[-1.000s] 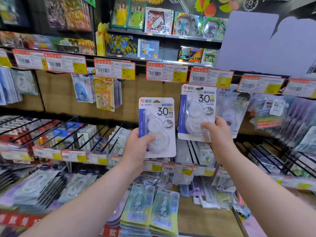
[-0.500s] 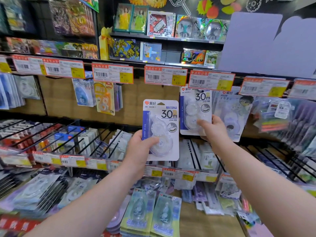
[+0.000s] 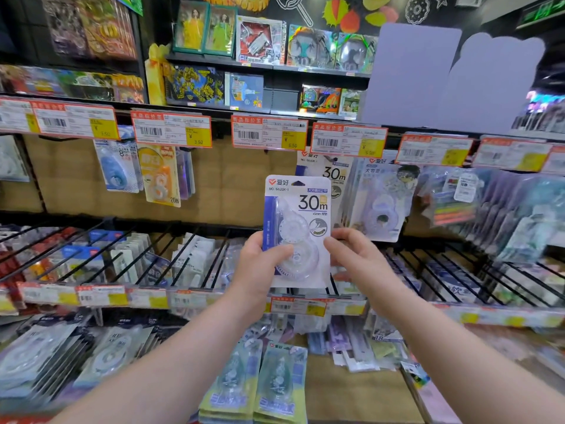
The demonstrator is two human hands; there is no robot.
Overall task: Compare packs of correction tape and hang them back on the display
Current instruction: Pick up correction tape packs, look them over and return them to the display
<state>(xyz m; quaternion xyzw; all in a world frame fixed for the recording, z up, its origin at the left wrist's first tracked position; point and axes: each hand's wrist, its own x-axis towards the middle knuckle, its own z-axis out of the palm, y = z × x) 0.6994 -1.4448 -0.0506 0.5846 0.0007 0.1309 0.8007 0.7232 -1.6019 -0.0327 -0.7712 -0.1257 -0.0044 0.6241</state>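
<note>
My left hand (image 3: 263,264) grips a white and blue correction tape pack (image 3: 301,206) marked 30 m by its lower left, holding it upright in front of the display. My right hand (image 3: 357,261) is at the pack's right edge, thumb on the front and fingers slightly blurred behind it. A second identical 30 m pack (image 3: 334,174) hangs on a peg of the display just behind and to the right, under a price tag (image 3: 348,142), partly hidden by the held pack.
Other tape packs hang at the left (image 3: 159,175) and right (image 3: 382,203) on the brown backboard. Black wire racks (image 3: 171,258) with stationery jut out below. Green packs (image 3: 253,381) lie on the bottom shelf. Toy boxes fill the upper shelves.
My right hand hung the second pack on the peg, let go and came down to the right edge of the pack held in my left hand.
</note>
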